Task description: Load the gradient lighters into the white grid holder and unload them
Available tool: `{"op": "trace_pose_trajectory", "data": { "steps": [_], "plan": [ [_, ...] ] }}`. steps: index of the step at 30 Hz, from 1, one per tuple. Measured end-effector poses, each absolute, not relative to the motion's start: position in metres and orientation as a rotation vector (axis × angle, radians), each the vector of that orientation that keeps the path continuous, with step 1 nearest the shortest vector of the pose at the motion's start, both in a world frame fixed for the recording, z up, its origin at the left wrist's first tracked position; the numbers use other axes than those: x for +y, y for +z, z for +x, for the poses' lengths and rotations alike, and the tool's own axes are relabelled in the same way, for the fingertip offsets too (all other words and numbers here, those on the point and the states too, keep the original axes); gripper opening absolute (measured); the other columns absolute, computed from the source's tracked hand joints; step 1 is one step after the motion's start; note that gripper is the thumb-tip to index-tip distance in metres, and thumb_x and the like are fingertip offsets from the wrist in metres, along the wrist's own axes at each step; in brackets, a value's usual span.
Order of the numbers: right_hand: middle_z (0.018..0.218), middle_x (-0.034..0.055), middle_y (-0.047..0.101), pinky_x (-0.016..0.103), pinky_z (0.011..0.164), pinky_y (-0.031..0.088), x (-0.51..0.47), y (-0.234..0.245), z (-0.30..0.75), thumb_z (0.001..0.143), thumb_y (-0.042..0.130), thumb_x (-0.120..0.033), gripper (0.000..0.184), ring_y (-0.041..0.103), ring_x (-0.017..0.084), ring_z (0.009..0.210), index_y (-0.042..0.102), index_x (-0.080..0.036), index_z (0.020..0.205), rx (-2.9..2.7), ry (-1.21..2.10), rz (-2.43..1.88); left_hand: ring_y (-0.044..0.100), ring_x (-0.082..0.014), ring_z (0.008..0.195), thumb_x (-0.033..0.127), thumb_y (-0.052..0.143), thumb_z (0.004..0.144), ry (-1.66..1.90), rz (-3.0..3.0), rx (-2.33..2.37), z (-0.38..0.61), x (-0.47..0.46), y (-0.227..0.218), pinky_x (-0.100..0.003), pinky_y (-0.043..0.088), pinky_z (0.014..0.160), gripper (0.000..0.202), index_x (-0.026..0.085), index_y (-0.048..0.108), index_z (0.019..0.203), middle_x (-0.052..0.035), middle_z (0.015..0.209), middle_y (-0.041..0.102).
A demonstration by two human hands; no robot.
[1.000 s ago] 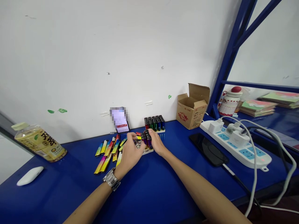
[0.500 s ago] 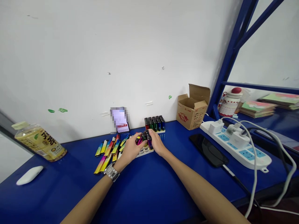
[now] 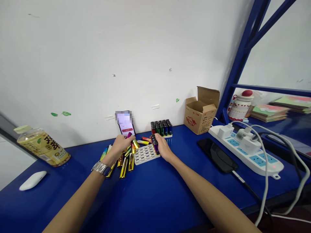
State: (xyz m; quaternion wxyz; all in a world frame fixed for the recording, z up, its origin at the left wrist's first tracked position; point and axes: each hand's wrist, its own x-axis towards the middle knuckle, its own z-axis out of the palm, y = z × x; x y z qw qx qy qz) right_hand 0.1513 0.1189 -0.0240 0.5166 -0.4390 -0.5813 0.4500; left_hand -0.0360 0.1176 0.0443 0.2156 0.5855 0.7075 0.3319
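My left hand [image 3: 119,145] is closed on a few shiny lighters [image 3: 135,144], gold with purple ends, held over a loose pile of gold and rainbow lighters [image 3: 123,167]. Beside the pile lies a white plastic tray [image 3: 143,155] with rows of holes, many of them bare. At its right end stands a short row of dark-topped lighters [image 3: 155,142]. My right hand [image 3: 163,148] is wrapped against that row from the right, its fingertips partly hidden. Behind it, a second tray holds upright black-topped lighters [image 3: 161,127] in red, green and blue.
A phone [image 3: 125,124] leans on the wall behind the pile. At right are an open cardboard box [image 3: 200,113], a dark phone [image 3: 217,155] on a cable and a power strip [image 3: 252,155] with chargers. A tilted drink bottle [image 3: 43,147] and white case [image 3: 32,180] are left.
My left hand has moved left, away from the tray to above the pile, and now holds lighters there. The tray's holes have come into view. My right hand stays by the row.
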Motion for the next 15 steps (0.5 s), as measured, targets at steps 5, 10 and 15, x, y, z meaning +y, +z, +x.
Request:
{"op": "trace_pose_trajectory", "data": {
  "steps": [5,10,15],
  "plan": [
    [0.102,0.0076,0.067,0.034,0.092,0.040,0.116,-0.020,0.152,0.094,0.028,-0.050,0.047,0.059,0.023,0.101,0.062,-0.019,0.101,-1.475,0.986,-1.012,0.046,-0.0153,0.042,0.045,0.059,0.071,0.811,1.630,2.038,-0.040,0.133,0.038,-0.026,0.031,0.042,0.032,0.022,0.045,0.053,0.0017,0.041,0.045],
    [0.076,0.0020,0.066,0.029,0.072,0.042,0.111,-0.016,0.154,0.092,0.031,-0.049,0.043,0.058,0.020,0.077,0.059,-0.019,0.078,-1.449,0.929,-1.026,0.044,-0.0161,0.042,0.048,0.066,0.066,0.671,1.678,2.062,-0.033,0.140,0.033,-0.026,0.027,0.043,0.040,0.024,0.040,0.049,0.0016,0.040,0.043],
    [0.065,0.0016,0.064,0.027,0.065,0.041,0.114,-0.018,0.153,0.088,0.036,-0.055,0.048,0.057,0.019,0.068,0.058,-0.018,0.067,-1.326,0.962,-1.012,0.046,-0.0174,0.042,0.048,0.066,0.067,0.651,1.674,2.034,-0.032,0.138,0.036,-0.027,0.026,0.044,0.040,0.023,0.041,0.048,-0.0007,0.040,0.047]
  ]
}}
